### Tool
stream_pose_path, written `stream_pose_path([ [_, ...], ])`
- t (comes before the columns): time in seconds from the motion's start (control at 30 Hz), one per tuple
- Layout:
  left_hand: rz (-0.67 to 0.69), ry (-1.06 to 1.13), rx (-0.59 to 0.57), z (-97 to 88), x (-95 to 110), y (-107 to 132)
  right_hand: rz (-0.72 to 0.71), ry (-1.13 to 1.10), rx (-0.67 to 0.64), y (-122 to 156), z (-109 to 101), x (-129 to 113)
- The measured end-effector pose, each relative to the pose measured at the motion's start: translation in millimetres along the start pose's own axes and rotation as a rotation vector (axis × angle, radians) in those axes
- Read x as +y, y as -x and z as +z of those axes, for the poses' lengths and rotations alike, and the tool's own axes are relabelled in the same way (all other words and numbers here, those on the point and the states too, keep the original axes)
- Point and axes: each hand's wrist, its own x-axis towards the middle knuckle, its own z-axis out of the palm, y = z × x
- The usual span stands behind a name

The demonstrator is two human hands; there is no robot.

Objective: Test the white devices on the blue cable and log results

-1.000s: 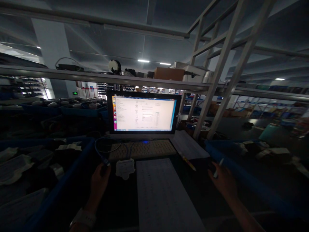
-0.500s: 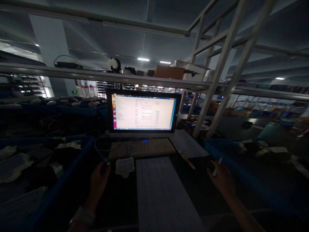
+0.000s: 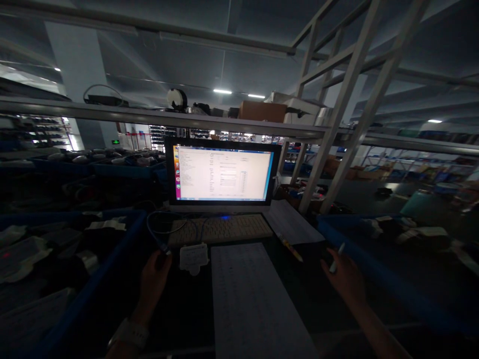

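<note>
My left hand (image 3: 154,274) is closed around the dark end of a blue cable (image 3: 153,234), left of a small white plastic box (image 3: 193,258). A white pen (image 3: 337,258) is held in my right hand (image 3: 345,279), which rests low over a dark object, perhaps a mouse, mostly hidden. Between my hands lies a long printed sheet (image 3: 250,294). A keyboard (image 3: 224,228) stands behind the sheet and the box, below a lit monitor (image 3: 222,174) showing a window with text and fields.
Blue bins flank me: the left bin (image 3: 112,269) and the right bin (image 3: 359,264) hold white and dark parts. A yellow marker (image 3: 291,248) and another paper (image 3: 294,222) lie right of the keyboard. Above the monitor runs a metal shelf (image 3: 209,122) carrying a cardboard box (image 3: 262,111).
</note>
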Motion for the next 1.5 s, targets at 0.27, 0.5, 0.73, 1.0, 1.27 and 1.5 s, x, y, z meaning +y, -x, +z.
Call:
stream_pose_path([
  [0.27, 0.050, 0.009, -0.029, 0.2, -7, -2, 0.009, -0.010, 0.016, 0, -1, -3],
  [0.5, 0.033, 0.006, 0.005, 2.3, -8, -3, 0.005, -0.018, 0.011, -1, 1, -1],
  [0.73, 0.010, -0.001, -0.025, 0.7, -4, -2, -0.002, -0.003, 0.005, -1, 1, -2],
  [1.0, 0.013, 0.041, -0.003, 1.4, 1, 1, 0.018, -0.047, 0.006, -1, -1, -3],
  [1.27, 0.007, 0.025, -0.021, -1.3, 4, 2, -0.001, -0.036, 0.037, -1, 0, -3],
  [1.5, 0.024, 0.027, -0.006, 1.6, -2, -1, -0.011, -0.059, 0.043, -1, 0, -2],
])
